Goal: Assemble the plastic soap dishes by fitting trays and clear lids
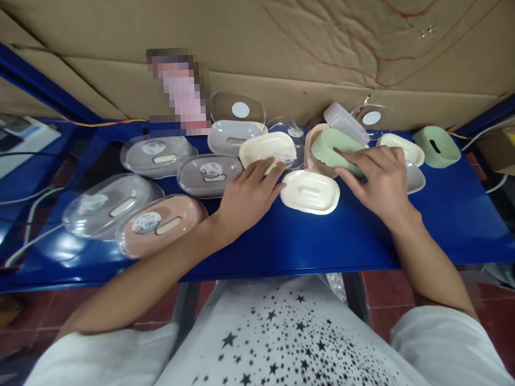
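My left hand (pixel 252 196) rests its fingertips on the near edge of a cream oval piece (pixel 267 147), fingers apart. On the right, my right hand (pixel 378 179) grips a light green piece (pixel 334 147), thumb at its near side and fingers on top. That green piece lies tilted over a peach container (pixel 313 156). Between my hands a second cream oval piece (pixel 310 192) lies flat on the blue table (pixel 302 248). A translucent cup-like piece (pixel 343 121) leans behind the green one.
Lidded boxes, grey (pixel 209 175) and peach (pixel 160 224), cover the left side. A green container (pixel 437 146) stands at the right, near another cream piece (pixel 403 148). Clear lids (pixel 236 107) lean against the cardboard wall (pixel 276 44). Cables (pixel 32 220) lie far left.
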Demonstrator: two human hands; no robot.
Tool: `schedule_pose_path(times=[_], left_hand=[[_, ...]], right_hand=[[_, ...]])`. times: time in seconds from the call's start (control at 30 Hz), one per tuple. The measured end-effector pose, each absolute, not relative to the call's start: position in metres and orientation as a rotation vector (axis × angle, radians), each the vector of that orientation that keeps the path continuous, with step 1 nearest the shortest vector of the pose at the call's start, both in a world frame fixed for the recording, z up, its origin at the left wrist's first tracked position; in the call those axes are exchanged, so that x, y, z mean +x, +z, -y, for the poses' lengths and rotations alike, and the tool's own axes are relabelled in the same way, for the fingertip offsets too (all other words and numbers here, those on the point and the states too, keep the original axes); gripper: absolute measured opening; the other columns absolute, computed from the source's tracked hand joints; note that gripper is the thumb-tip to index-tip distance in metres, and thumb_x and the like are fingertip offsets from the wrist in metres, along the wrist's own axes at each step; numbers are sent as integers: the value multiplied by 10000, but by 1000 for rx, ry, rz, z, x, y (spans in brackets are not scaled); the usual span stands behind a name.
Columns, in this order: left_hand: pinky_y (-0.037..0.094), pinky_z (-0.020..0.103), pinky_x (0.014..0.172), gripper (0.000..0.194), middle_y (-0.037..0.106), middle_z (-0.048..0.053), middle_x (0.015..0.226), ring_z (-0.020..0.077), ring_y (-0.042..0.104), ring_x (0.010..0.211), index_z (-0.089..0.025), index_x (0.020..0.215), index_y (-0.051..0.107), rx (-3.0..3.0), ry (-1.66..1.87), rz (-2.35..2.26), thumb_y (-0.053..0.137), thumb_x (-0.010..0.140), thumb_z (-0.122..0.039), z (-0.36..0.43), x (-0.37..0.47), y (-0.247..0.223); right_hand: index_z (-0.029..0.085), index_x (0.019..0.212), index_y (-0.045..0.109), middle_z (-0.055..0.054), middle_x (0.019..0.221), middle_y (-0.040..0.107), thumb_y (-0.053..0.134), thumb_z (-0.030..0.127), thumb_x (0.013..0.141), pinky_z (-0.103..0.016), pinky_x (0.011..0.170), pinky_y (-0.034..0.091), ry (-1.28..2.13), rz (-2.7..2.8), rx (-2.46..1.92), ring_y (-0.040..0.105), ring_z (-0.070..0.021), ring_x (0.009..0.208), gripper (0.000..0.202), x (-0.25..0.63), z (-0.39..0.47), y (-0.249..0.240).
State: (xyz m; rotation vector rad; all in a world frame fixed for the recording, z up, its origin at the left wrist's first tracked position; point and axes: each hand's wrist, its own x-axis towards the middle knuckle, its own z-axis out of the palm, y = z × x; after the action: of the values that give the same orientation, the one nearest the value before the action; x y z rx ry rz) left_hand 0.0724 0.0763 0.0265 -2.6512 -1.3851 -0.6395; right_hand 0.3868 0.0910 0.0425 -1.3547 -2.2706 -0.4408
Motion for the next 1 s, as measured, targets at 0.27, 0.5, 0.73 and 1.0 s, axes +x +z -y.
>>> schedule_pose_path(times=[0.27,0.5,0.73,1.0], left_hand=[[452,650,1142,402,580,197,1539,399,548,1439,-233,1445,602,-2591,-683,1475,454,1072,-211,-81,80,29],[453,537,1166,491,575,208,1541,378,557,1422,-167,1401,614,-2955,-422,798,642,1042,-500,-57,87,17],[537,480,1034,292,711,152,1307,323,680,1211,-148,1128,703,-2952,-304,731,747,991,-402,-22,66,19],[596,482,1004,382,684,177,1345,312,687,1202,-156,1361,608,-2905,-681,1247,698,1032,-329,29,16,-2]], right_hand=[[222,1295,721,-97,1117,787,558,460,1086,-458,917,437,-478,2317,-1289,684,-304,1015,356,383,-88,45],[195,1161,706,-75,1004,773,595,416,1078,-409,890,457,-473,2444,-1163,705,-271,968,261,373,-79,48],[175,1037,682,-63,934,739,624,330,1067,-366,806,470,-369,2639,-891,677,-223,865,169,363,-55,67],[185,869,675,-18,804,675,572,267,1081,-358,777,437,-146,2886,-564,599,-183,751,249,330,-22,63]])
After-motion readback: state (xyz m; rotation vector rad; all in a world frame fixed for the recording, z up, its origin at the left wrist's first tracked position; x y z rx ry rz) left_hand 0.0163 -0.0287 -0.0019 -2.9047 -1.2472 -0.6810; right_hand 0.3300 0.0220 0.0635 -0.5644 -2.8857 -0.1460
